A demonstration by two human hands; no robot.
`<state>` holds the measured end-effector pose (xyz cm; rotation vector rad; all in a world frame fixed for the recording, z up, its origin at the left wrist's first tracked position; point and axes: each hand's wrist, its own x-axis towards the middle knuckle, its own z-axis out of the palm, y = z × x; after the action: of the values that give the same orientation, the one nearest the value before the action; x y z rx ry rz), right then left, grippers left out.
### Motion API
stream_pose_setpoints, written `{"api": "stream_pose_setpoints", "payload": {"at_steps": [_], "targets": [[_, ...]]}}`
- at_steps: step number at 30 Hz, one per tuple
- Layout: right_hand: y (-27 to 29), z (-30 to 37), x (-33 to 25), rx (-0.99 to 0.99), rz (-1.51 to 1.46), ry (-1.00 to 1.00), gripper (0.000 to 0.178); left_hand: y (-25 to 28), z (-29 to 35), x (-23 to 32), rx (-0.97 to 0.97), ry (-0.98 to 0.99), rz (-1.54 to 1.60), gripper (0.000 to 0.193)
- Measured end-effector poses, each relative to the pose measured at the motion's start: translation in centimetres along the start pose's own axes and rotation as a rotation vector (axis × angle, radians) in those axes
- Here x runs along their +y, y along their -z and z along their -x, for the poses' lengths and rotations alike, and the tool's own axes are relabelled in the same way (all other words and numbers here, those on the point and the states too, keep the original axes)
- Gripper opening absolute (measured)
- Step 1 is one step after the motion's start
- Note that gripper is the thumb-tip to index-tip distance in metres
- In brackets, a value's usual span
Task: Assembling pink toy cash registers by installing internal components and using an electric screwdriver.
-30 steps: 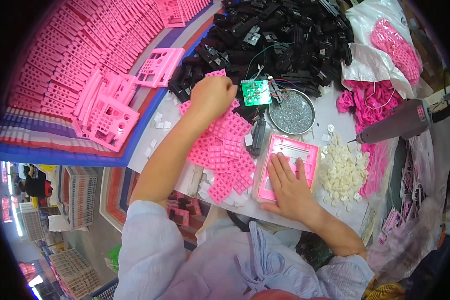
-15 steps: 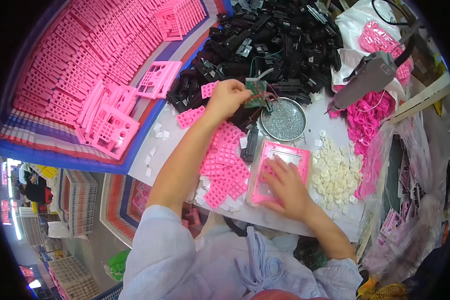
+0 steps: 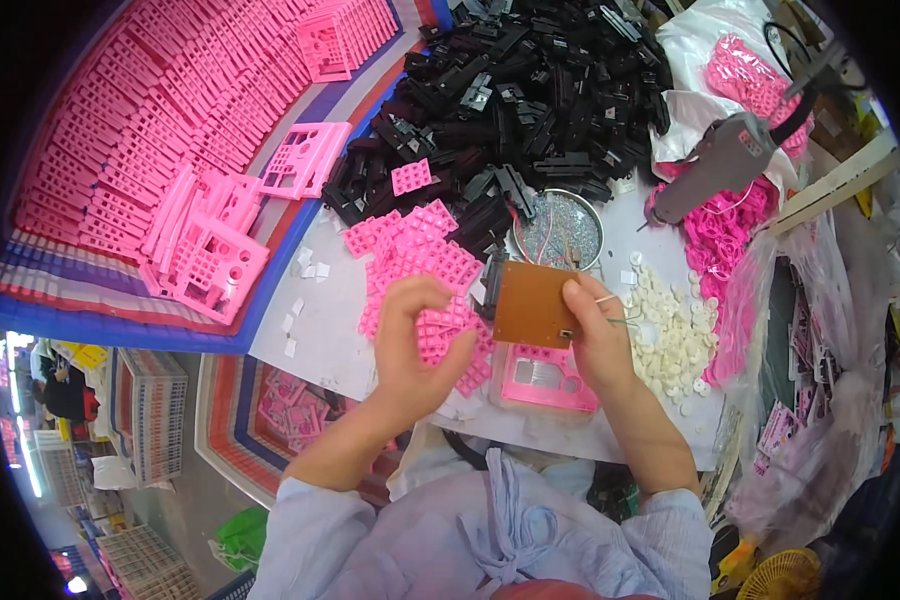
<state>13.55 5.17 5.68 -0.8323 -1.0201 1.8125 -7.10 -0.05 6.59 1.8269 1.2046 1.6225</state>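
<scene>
My right hand (image 3: 602, 338) grips a brown circuit board (image 3: 532, 305) by its right edge, thumb on the face turned up to me. Thin wires run from the board toward a black plastic part (image 3: 515, 190) at the round metal tin. Below the board sits a pink plastic casing (image 3: 540, 380) with a clear window, its far part hidden by the board. My left hand (image 3: 415, 335) is held over the pink button pads (image 3: 432, 235), left of the board, with thumb and fingers apart and nothing between them.
A metal tin of small screws (image 3: 580, 222) stands beyond the board, before a heap of black parts (image 3: 530, 100). White round pieces (image 3: 670, 335) lie at the right. A grey electric screwdriver (image 3: 715, 165) hangs over pink cords (image 3: 735, 225). A lined bin of pink casings (image 3: 160, 130) fills the left.
The circuit board has come from beside the tin to above the casing, passing from my left hand to my right. My left hand has drawn back, and my right hand has left the casing.
</scene>
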Motion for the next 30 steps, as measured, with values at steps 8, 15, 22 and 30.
{"api": "stream_pose_setpoints", "payload": {"at_steps": [8, 15, 22, 30], "targets": [[0.1, 0.3, 1.0, 0.02, 0.038, 0.027, 0.036, -0.1, 1.3, -0.1, -0.379, 0.983, 0.659, 0.037], [1.2, 0.9, 0.5, -0.178, 0.247, 0.107, 0.025, -0.2, 1.8, -0.5, -0.248, 0.761, 0.81, 0.029], [3.1, 1.8, 1.5, -0.243, 0.546, 0.299, 0.015, -0.3, 1.5, -1.3, -0.471, 0.408, 0.42, 0.023], [3.3, 2.3, 0.6, -0.28, 0.717, 0.362, 0.013, 0.2, 2.1, -0.7, -0.481, 0.707, 0.578, 0.016]]}}
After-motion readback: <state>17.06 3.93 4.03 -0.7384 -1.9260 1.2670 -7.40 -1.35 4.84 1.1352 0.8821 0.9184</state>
